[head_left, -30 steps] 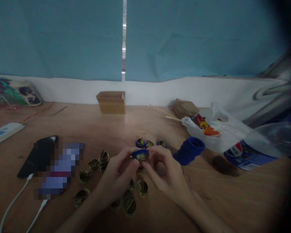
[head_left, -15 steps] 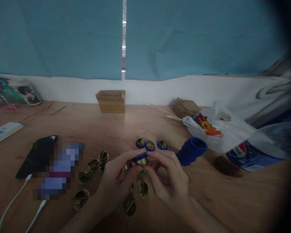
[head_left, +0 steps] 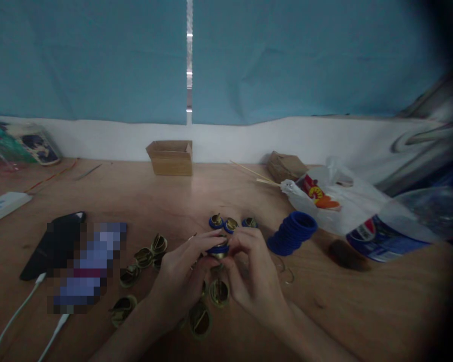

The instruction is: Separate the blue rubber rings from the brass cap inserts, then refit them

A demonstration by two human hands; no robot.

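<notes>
Between my two hands is a round brass-coloured metal fitting with a blue ring (head_left: 218,250) around it. My left hand (head_left: 183,274) pinches its left side between fingers and thumb. On the opposite side, my right hand (head_left: 253,279) grips the rim with bent fingertips and thumb. Several similar brass fittings (head_left: 219,292) without visible blue rings lie below and left of my hands, some partly hidden. Just beyond my fingers stand three fittings with blue rings (head_left: 231,225). To the right of my right hand leans a stack of blue rings (head_left: 292,234).
A small open cardboard box (head_left: 171,160) stands at the back. At left lie a black phone (head_left: 53,246) and a blurred-out device (head_left: 90,266), both on white cables. A plastic bag (head_left: 347,201), a brown packet (head_left: 286,167) and a Pepsi bottle (head_left: 387,239) occupy the right side.
The blue ring now sits lower around the fitting, with brass showing above it. My right hand's fingers have bent more and drawn in. The whole view has shifted slightly.
</notes>
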